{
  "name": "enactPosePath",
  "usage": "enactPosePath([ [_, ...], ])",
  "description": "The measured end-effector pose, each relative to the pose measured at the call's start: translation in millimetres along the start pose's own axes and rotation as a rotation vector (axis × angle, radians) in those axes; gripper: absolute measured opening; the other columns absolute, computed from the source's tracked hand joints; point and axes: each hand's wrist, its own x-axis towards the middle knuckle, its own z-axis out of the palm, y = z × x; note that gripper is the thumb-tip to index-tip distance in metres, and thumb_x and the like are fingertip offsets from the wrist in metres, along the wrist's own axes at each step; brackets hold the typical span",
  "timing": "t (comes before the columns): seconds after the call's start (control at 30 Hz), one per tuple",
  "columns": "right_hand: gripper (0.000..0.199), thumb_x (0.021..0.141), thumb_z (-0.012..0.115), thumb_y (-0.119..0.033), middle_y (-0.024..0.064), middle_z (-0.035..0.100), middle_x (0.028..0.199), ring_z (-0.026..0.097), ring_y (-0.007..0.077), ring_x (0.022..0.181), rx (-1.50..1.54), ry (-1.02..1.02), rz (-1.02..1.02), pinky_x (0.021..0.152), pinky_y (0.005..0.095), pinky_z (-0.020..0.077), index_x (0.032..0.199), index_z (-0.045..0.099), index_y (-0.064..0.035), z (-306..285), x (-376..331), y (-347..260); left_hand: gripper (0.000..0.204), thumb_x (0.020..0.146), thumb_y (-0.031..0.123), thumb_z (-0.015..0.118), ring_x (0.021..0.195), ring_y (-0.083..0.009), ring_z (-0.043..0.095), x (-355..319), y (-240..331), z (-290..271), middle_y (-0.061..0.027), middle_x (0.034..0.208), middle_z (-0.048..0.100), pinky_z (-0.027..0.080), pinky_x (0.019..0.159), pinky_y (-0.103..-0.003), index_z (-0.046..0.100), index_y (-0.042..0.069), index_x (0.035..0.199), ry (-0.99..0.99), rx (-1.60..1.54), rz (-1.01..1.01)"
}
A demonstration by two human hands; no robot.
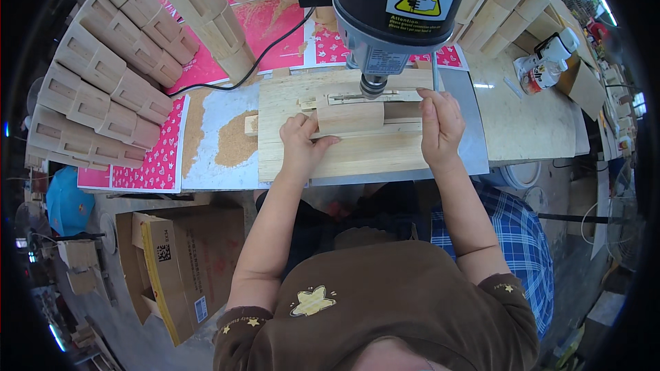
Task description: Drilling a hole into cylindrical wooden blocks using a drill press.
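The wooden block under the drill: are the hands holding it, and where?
The left hand grips the wooden block at its left end; the right hand rests beside its right end.

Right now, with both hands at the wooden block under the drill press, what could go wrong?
1. The left hand presses the pale rounded wooden block close beside the dark grey drill press's chuck; fingers could meet the bit.
2. The right hand sits similarly near.
3. The tan sawdust pile could let the light plywood jig board slide.
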Motion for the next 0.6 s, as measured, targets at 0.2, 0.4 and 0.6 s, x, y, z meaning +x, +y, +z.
enactPosePath([
  [0.2, 0.015, 0.083, 0.059, -0.009, 0.0098, 0.047, 0.056, 0.047, 0.0245, 0.05, -0.049, 0.117, -0.109, 0.051, 0.0354, 0.0365, 0.071, 0.057, -0.0016, -35, 59, -37, 0.056, 0.055, 0.029, 0.081, 0.078, -0.0221, 0.049, 0, 11, -5, -0.0015, 0.074, 0.049, 0.031, 0.076, -0.038, 0.064, 0.014, 0.106, 0.002, 0.124, -0.005],
  [0.4, 0.035, 0.09, 0.049, -0.027, 0.0185, 0.062, 0.076, 0.061, 0.0243, 0.071, -0.262, -0.086, -0.013, 0.067, 0.0339, 0.045, 0.089, 0.061, 0.0053, -30, 190, -11, 0.057, 0.057, 0.031, 0.08, 0.085, -0.0205, 0.05, 8, 32, 24, 0.0, 0.079, 0.052, 0.028, 0.08, -0.04, 0.064, 0.014, 0.109, -0.022, 0.158, 0.0],
  [0.6, 0.029, 0.09, 0.051, -0.022, 0.0116, 0.054, 0.067, 0.051, 0.0166, 0.064, -0.069, -0.151, 0.1, 0.06, 0.0301, 0.0398, 0.08, 0.058, 0.0042, -48, 158, -25, 0.059, 0.057, 0.032, 0.08, 0.087, -0.0211, 0.05, 6, 26, 22, -0.0005, 0.081, 0.053, 0.027, 0.083, -0.042, 0.063, 0.013, 0.111, -0.092, 0.114, -0.058],
])
